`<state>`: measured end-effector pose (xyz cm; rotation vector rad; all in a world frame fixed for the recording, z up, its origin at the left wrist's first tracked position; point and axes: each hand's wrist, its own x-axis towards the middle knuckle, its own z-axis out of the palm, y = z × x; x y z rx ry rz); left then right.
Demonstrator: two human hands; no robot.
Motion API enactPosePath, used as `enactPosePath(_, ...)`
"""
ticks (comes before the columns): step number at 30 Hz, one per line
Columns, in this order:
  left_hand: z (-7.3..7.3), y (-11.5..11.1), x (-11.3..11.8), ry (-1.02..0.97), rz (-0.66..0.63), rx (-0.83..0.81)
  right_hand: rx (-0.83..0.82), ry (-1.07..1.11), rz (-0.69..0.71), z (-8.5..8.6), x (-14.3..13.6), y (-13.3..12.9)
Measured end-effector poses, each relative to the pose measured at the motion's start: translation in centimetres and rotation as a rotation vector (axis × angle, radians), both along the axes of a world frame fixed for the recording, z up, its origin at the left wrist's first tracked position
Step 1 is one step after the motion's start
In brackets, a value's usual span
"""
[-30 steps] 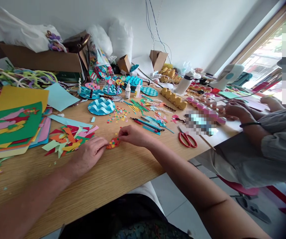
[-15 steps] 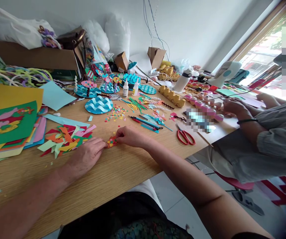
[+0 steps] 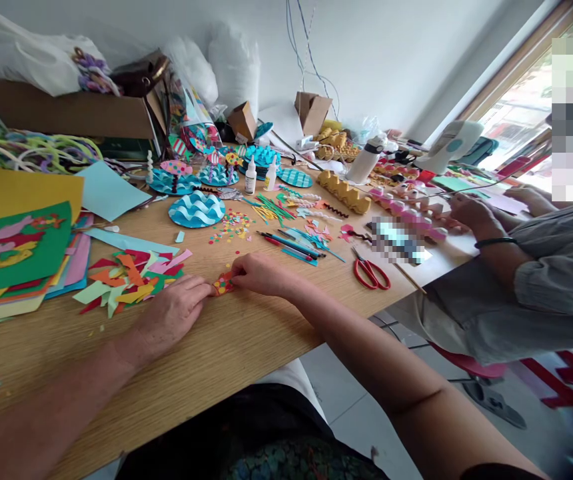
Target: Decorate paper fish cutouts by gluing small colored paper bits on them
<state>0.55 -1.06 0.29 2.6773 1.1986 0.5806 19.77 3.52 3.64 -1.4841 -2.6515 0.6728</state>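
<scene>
Both hands meet on a small red paper cutout (image 3: pixel 224 283) lying on the surface (image 3: pixel 226 347) – left hand (image 3: pixel 174 313) pressing its edge flat, right hand (image 3: pixel 261 272) pinching it. The stuck-on dots could shift – a fingertip dragging across would smear them

A long wooden table (image 3: pixel 226 360) stands against a plain white wall (image 3: pixel 391 47). At the right, a wood-framed window (image 3: pixel 521 100) lets in bright daylight. Pale grey floor tiles (image 3: pixel 346 400) show below the table's near edge.
</scene>
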Motion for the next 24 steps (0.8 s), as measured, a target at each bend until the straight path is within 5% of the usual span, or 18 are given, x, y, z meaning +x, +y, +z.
enactPosePath(24, -0.09, -0.06, -0.07, 0.013, -0.001, 0.054, 0.05, -0.031, -0.033, -0.52, -0.27, -0.02)
